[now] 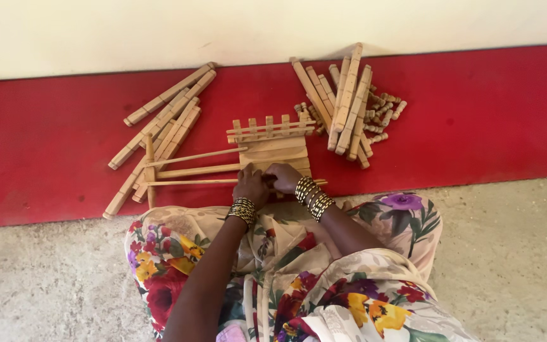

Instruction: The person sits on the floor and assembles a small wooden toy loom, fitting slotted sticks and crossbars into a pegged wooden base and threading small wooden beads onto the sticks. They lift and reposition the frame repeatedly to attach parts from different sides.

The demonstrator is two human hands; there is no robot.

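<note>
Your grip is closed on the near edge of the small wooden frame (272, 151): your left hand (250, 185) and right hand (284, 177) sit side by side, fingers curled down onto the flat panel where the long thin rods (192, 171) meet it. The frame lies on the red floor strip (489, 120) just in front of your knees, its notched comb-like top rail (270, 126) pointing away from you and the rods running out to your left towards a short upright post (150, 166). It looks light and stiff, but the rods are slender and probably flex or snap if you lever on them, so hold by the solid panel or the rail rather than the rods. The bare wood should give good friction. A loose heap of flat wooden slats (163, 126) lies to the left, touching the rods' far end; a second stack of slats (344, 101) with small pegs (384, 111) lies to the right, near the frame.
</note>
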